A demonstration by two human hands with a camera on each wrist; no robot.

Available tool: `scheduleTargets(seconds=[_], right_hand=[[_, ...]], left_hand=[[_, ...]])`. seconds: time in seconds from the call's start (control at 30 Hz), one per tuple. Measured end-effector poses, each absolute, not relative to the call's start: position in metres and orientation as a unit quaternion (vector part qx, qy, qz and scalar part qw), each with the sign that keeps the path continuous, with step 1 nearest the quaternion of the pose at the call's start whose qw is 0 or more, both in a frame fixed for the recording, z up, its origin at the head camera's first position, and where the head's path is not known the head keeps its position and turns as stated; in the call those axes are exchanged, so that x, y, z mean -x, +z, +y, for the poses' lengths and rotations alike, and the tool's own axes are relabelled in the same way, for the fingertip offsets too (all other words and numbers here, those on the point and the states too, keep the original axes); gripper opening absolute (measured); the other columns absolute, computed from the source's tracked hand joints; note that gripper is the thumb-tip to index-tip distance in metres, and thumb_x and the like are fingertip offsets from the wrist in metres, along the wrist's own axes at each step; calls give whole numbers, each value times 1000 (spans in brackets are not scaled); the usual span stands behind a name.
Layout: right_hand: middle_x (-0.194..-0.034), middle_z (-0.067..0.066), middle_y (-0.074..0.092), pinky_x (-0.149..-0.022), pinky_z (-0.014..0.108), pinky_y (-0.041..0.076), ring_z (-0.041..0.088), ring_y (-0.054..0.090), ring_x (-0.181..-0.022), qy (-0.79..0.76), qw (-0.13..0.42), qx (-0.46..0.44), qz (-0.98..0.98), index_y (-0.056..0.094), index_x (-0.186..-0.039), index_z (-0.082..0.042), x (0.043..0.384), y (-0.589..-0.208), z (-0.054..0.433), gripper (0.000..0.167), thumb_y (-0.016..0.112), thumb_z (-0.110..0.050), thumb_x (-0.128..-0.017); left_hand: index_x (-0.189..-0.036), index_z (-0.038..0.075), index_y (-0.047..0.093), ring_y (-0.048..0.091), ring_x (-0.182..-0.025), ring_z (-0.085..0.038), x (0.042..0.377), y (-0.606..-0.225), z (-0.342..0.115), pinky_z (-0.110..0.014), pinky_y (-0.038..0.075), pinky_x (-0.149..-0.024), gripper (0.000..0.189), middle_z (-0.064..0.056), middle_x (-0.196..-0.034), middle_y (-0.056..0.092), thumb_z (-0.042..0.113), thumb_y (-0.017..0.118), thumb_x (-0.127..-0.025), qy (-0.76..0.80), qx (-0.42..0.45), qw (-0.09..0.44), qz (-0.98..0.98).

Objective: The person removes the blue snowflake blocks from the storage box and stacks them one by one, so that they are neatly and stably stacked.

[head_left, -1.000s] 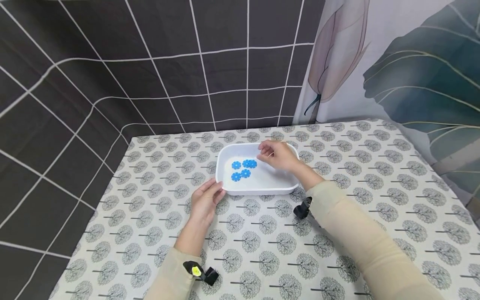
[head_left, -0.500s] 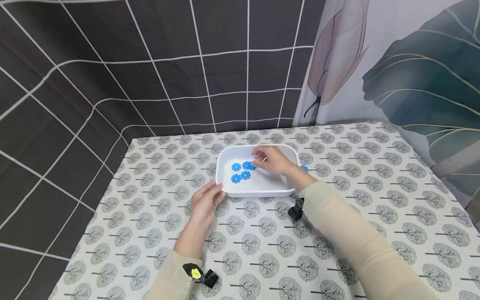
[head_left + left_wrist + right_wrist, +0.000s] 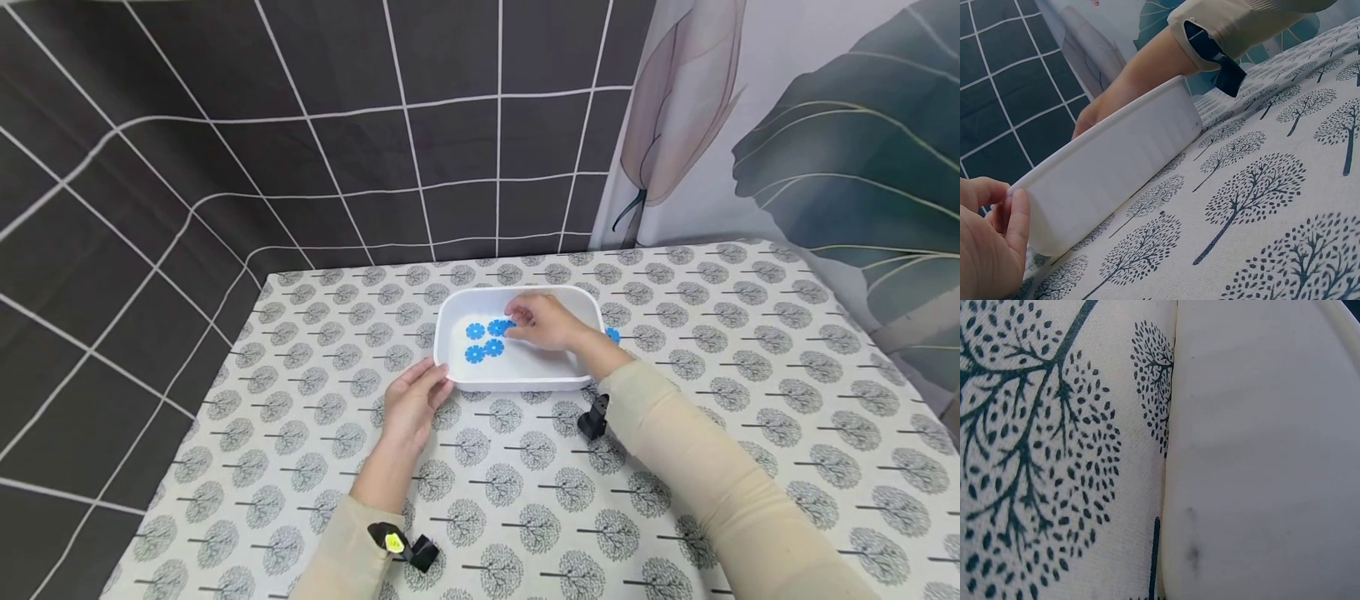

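White box [image 3: 536, 365]: flat on the surface [image 3: 510, 492], right side up.
Blue pieces [image 3: 475, 354]: inside the box, mostly toward the left; 5 in view, with 2 very close together at the back right of the bunch, maybe overlapping, cannot tell.
Blue bit outside [image 3: 612, 335]: just past the right wall of the box, partly behind the right arm [image 3: 603, 354]; too hidden to make out well.
Left hand [image 3: 409, 400]: fingers clamped on the near left corner of the box. Good for keeping everything still; best to hold on without pulling or tipping.
Right hand [image 3: 547, 323]: down in the box, fingers bent, right at the back right piece. Cannot tell if clamped on it or only beside it.
Step in hand: seems to be getting hold of 1 piece.
Good pinch: thumb on 1 edge, pointing finger on the other. Slide away from the next piece first, then lift straight up.
Watch out: might drag 2 at once, or bump the near wall.
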State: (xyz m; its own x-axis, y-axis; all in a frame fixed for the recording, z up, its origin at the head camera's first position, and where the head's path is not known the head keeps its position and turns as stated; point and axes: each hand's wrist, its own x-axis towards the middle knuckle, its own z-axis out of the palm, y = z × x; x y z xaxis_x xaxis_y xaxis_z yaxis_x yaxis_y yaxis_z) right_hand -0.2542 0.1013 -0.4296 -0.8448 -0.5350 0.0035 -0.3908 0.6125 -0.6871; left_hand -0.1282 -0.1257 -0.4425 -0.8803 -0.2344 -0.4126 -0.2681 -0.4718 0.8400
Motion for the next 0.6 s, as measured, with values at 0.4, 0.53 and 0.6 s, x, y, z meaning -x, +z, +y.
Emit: scheduleTargets(seconds=[0.4, 0.53, 0.6], right_hand=[[-102, 11, 66, -93, 36, 56, 23, 60, -94, -323, 112, 273, 899, 67, -117, 3, 255, -434, 104, 33, 77, -12, -89], [-89, 5, 62, -96, 40, 50, 19, 54, -83, -313, 125, 278, 899, 68, -117, 1, 253, -433, 104, 32, 77, -14, -89], [-85, 3, 59, -102, 43, 45, 18, 51, -80, -309, 130, 280, 900, 69, -115, 0, 252, -433, 104, 31, 78, -15, -89]], left_hand=[[-125, -5, 58, 65, -97, -19, 129, -442, -125, -24, 61, -92, 37, -13, -112, 61, -3, 70, -90, 823, 246, 12, 512], [-124, -6, 58, 66, -96, -20, 129, -443, -126, -25, 61, -92, 36, -13, -111, 61, -4, 70, -90, 825, 245, 11, 510], [-124, -6, 58, 66, -96, -20, 129, -443, -126, -25, 62, -92, 36, -13, -110, 62, -3, 70, -90, 825, 244, 12, 509]])
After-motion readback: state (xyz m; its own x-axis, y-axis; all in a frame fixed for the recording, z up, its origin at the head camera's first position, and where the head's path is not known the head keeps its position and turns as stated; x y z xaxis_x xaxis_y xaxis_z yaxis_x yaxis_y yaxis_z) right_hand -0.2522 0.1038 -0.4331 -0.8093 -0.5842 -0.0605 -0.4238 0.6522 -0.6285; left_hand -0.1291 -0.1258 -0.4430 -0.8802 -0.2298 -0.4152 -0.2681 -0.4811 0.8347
